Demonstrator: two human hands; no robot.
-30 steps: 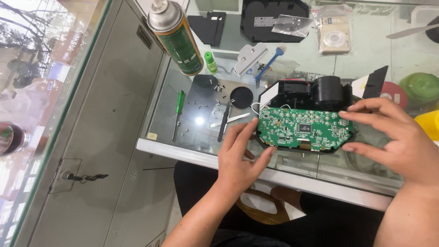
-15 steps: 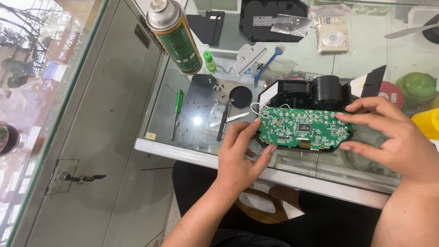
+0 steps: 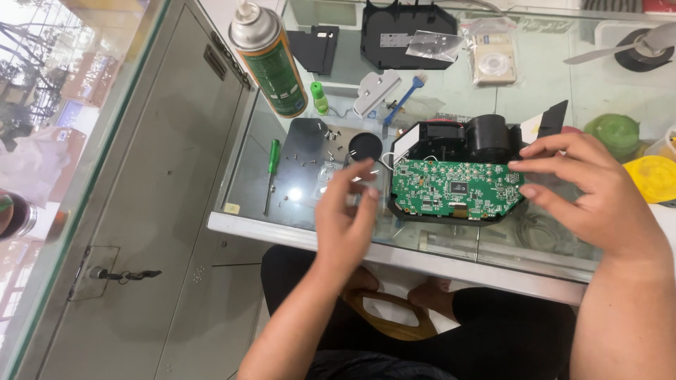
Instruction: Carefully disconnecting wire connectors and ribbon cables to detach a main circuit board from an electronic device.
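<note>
Honestly that green circuit board (image 3: 454, 188) looks light, stiff, fragile, so grab its edges: right hand (image 3: 588, 193) fingertips touch its 3 o'clock edge, left hand (image 3: 345, 218) hovers half-open, empty, at 9.

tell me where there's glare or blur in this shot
Head view: daylight glare washes out the glass pane at far left; a bright spot reflects off the glass counter near the green screwdriver; the left hand is motion-blurred at the fingertips; the circuit board and right hand look sharp.
</note>
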